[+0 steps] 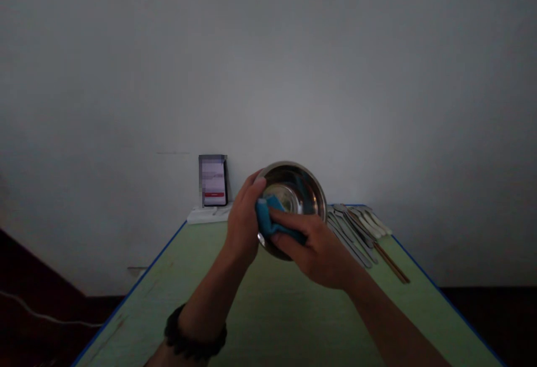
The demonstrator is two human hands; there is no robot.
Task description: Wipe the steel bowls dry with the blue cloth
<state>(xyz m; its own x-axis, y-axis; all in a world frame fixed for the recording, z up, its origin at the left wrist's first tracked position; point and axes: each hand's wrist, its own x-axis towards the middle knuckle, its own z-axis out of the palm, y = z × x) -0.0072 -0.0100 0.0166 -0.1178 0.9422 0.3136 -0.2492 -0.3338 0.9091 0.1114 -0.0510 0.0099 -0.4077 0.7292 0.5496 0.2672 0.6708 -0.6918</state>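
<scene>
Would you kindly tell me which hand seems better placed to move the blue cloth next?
The right hand, probably: its fingers hold the blue cloth at the metal bowl, while the left hand is occupied supporting the bowl at its left side.

We find a pale green rectangular tabletop [268,322] with blue edging [153,263]. On its far left corner we note a flat white object [205,216]. Along the right side, we record slender silver metal cutlery [351,238], pale slender utensils [380,222] and brown stick-shaped chopsticks [392,264], grouped close together.
</scene>
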